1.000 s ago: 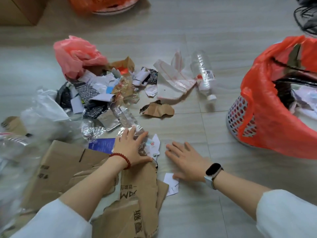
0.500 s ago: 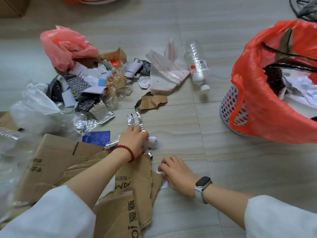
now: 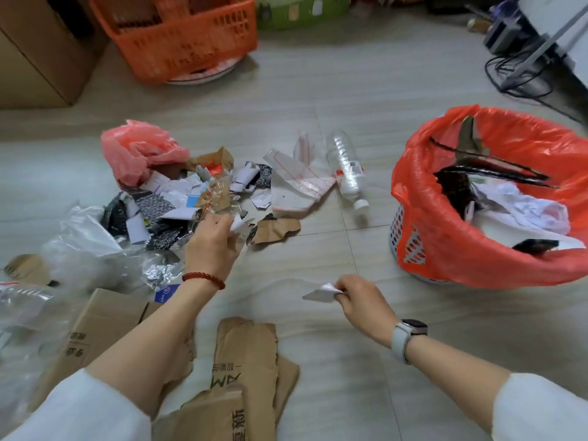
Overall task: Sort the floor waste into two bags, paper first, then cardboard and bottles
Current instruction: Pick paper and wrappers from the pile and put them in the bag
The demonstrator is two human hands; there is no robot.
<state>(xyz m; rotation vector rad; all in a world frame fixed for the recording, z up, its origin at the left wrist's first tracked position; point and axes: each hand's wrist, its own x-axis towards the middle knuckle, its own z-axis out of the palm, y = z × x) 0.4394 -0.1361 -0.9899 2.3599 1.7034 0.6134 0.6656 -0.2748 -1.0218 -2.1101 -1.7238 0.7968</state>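
Torn cardboard (image 3: pixel 105 326) is lying on the floor (image 3: pixel 318 90) at the left beside a waste pile (image 3: pixel 178 198). The left hand (image 3: pixel 211 246) is pinching crumpled paper scraps (image 3: pixel 237 222) above the pile, its grip curled. The right hand (image 3: pixel 361 300) is pinching a white paper piece (image 3: pixel 319 294). A plastic bottle (image 3: pixel 346 168) is lying near the red bag (image 3: pixel 477 237), which is already holding paper.

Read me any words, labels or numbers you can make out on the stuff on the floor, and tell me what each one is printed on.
"AM", seen upside down, on the torn cardboard piece near the bottom centre; the Chinese characters beside it are not clearly readable.
"S" in a circle, on the blue card by the left wrist.
Chinese print on the flattened cardboard box at left: too blurred to read.
Label on the plastic bottle: too small to read.
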